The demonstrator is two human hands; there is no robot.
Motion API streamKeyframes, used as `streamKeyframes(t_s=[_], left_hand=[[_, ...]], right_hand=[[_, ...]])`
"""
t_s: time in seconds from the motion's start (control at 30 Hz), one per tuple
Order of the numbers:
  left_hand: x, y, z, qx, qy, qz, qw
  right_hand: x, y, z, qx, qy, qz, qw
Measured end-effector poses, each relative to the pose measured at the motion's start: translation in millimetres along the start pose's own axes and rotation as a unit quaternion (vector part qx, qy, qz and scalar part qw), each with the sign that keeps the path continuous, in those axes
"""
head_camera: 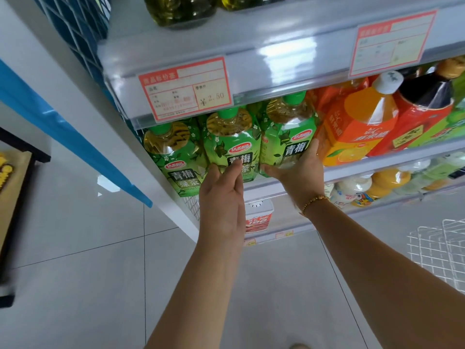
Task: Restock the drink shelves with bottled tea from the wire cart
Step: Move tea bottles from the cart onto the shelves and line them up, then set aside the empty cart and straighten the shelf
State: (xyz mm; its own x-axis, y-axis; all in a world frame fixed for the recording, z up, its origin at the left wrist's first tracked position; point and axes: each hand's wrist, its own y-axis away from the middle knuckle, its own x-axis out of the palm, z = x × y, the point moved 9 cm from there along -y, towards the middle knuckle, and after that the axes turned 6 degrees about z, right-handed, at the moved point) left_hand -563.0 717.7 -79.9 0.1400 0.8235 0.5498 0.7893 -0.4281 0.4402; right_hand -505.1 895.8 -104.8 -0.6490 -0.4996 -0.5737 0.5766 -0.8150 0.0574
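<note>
Three green-labelled tea bottles with green caps stand in a row at the front of the shelf [352, 170]: a left bottle [173, 152], a middle bottle [231, 139] and a right bottle [289, 129]. My left hand [222, 197] touches the lower front of the middle bottle with straight fingers. My right hand [300, 170] grips the base of the right bottle, its thumb underneath and its fingers up the bottle's right side. The wire cart [442, 250] shows at the right edge.
Orange juice bottles [362, 122] and a red-labelled dark bottle [425, 114] stand right of the tea. Price tags [186, 89] hang on the shelf rail above. Lower shelves hold small drink bottles [357, 190]. Grey tiled floor lies below; a blue strip [75, 137] runs at left.
</note>
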Motion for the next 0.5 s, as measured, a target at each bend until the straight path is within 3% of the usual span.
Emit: streamKeyframes(t_s=[0.27, 0.37, 0.5], left_hand=[[-2, 5, -6, 0.006, -0.165, 0.042, 0.985], [-2, 24, -6, -0.007, -0.282, 0.057, 0.958], [11, 76, -10, -0.016, -0.398, 0.086, 0.913]], right_hand=[[-2, 13, 1, 0.045, -0.024, 0.073, 0.996], [-19, 35, 5, 0.051, 0.046, 0.096, 0.993], [-84, 81, 26, 0.062, 0.098, 0.071, 0.991]])
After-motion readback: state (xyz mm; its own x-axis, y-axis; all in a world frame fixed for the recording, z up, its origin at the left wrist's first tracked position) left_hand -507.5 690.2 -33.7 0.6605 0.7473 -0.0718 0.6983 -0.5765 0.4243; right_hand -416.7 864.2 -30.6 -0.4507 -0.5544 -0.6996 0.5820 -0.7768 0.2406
